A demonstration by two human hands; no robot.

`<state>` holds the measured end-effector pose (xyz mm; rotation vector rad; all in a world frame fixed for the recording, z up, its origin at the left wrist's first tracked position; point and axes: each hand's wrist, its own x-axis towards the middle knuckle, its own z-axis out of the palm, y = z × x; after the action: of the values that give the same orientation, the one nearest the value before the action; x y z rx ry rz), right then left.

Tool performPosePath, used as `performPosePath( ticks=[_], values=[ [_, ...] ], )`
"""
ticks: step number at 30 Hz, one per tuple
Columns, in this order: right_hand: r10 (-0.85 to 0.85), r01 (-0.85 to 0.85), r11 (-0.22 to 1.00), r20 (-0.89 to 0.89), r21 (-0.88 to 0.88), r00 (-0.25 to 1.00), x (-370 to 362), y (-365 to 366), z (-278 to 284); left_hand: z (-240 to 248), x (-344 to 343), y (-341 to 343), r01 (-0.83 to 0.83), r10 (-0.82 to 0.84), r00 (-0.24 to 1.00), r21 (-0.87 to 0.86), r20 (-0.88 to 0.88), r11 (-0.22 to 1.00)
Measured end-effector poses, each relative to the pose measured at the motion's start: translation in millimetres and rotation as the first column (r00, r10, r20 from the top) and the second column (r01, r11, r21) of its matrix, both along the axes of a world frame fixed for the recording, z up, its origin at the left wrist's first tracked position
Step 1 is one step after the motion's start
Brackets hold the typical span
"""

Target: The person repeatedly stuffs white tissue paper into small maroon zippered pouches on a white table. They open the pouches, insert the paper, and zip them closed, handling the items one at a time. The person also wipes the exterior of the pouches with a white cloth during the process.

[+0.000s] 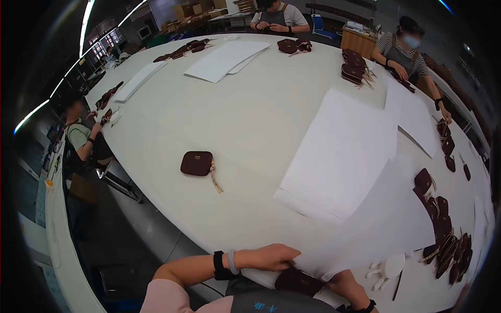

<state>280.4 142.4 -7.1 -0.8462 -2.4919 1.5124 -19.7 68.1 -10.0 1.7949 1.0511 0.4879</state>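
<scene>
At the table's near edge a dark maroon zip pouch (298, 283) lies between my two hands, close to my body. My left hand (276, 256) has its fingers closed at the pouch's upper left corner. A loose white paper sheet (383, 219), blurred and lifted, stretches up and right from between the hands. My right hand (347, 286) is closed on the sheet's lower end, next to the pouch's right end; its fingertips are partly hidden. Further off lies a single maroon pouch (197, 163) with a gold zip and a pale tassel.
A stack of white paper (334, 156) covers the middle right of the table (250, 104). Several maroon pouches (443, 219) pile up at the right, near a white object (392, 267). Co-workers sit at the left (83, 130), far side (279, 18) and right (409, 52).
</scene>
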Motion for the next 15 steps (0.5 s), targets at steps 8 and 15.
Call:
performPosePath(
  ticks=[8,15],
  values=[
    [0.053,-0.086,0.941,0.108,0.328,0.993,15.9,-1.7,7.0,13.7,-8.6,-11.3,-0.030,0.029,0.999,0.051,0.023,0.998],
    [0.288,0.092,0.843,0.589,-0.530,0.755,-3.9,10.5,69.4,58.4,-18.4,-6.9,0.097,-0.080,0.995,-0.654,0.055,0.750]
  ],
)
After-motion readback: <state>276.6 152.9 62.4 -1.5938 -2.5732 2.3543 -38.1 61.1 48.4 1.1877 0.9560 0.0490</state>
